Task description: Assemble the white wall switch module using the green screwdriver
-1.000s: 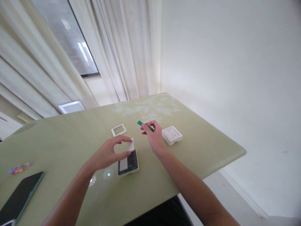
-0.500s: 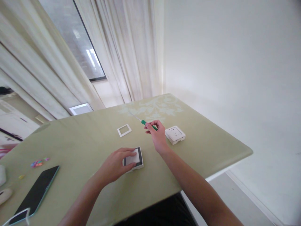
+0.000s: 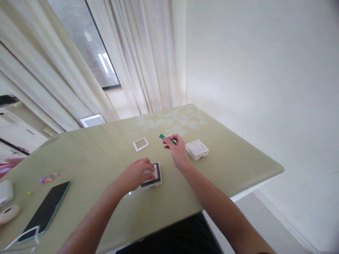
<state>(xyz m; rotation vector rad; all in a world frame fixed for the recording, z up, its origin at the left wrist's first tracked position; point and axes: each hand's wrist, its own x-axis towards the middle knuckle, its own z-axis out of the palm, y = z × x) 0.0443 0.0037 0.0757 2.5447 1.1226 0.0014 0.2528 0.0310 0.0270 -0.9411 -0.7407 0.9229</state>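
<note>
My right hand (image 3: 177,148) is closed on a screwdriver (image 3: 161,136) with a green handle, its thin shaft pointing up and left over the table. My left hand (image 3: 140,173) is curled over a wall switch (image 3: 158,174), a white box with a dark inner border and a pale middle plate. The fingertips and thumb press on that plate and hide part of it. Beyond the left hand, a loose white rectangular frame (image 3: 135,146) lies flat. To the right of my right hand sits a white wall socket (image 3: 197,149) on its mounting box.
A phone (image 3: 45,211) lies at the left of the table (image 3: 238,169), with a white cable (image 3: 37,233) over its lower end. Small coloured pieces (image 3: 49,177) and white rounded objects (image 3: 9,213) are near it. Curtains and a wall stand behind.
The fingers of my left hand have curled and drawn together on the switch's middle plate. My right hand holds the screwdriver almost still. The view has shifted slightly.
</note>
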